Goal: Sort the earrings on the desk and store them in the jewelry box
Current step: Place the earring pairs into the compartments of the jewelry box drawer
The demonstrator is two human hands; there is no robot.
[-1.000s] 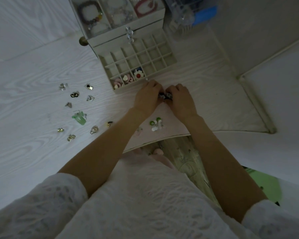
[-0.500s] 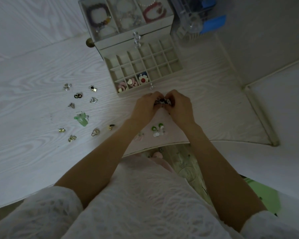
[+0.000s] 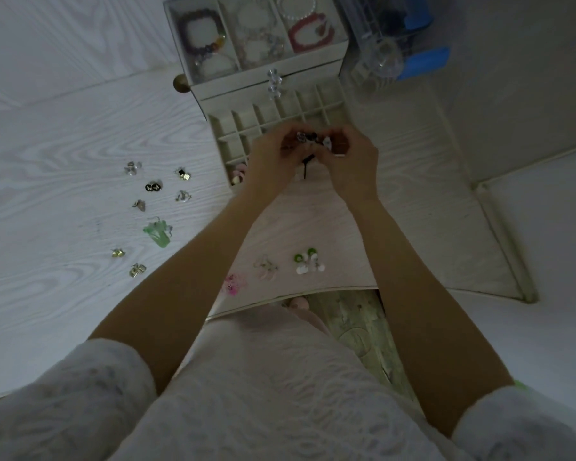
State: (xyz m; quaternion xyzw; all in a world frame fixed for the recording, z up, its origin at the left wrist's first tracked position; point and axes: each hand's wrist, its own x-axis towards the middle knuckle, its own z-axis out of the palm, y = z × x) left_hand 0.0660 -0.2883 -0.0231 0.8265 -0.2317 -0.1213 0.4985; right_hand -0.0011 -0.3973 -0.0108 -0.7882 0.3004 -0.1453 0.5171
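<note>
White wood-grain surface (image 3: 64, 154); pale grey-green jewelry box (image 3: 270, 91); green glass earrings (image 3: 158, 232); pink earring (image 3: 233, 284); red bracelet (image 3: 310, 29); white textured sleeves (image 3: 80, 394).

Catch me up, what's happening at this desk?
A person is sorting earrings into a jewelry box. Both hands, the left hand and the right hand, hold a dark earring pair together over the open divided drawer. A pink pair already sits in a front compartment. More earrings lie on the desk, among them a green pair and a green-and-white pair.
</note>
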